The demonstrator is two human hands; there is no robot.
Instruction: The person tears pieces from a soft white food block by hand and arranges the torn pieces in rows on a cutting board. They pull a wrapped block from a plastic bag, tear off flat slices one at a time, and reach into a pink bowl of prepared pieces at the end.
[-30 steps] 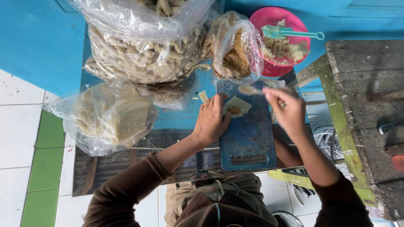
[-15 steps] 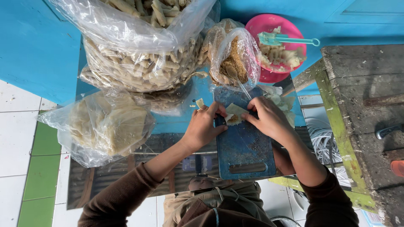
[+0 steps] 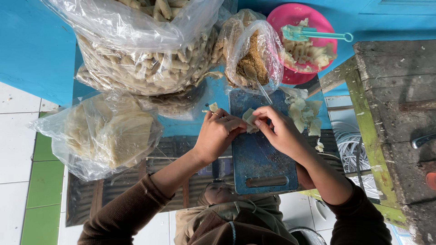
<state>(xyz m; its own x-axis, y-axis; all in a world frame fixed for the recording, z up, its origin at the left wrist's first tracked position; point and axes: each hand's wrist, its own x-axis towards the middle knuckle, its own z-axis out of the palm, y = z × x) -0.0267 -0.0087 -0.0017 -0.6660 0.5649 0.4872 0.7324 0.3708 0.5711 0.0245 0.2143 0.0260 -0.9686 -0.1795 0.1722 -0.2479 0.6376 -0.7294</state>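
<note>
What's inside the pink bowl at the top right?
The pink bowl holds pale, torn-looking pieces of food, with a light green utensil lying across the rim. What lies beneath the pieces is covered, and a clear bag overlaps the bowl's left edge.

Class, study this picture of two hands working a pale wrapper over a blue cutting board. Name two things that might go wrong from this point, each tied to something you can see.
1. Both the left hand and right hand pinch one thin wrapper; it may tear if pulled.
2. The pile of wrappers sits at the edge of the cutting board, with a scrap already off it; more might slide off.
</note>
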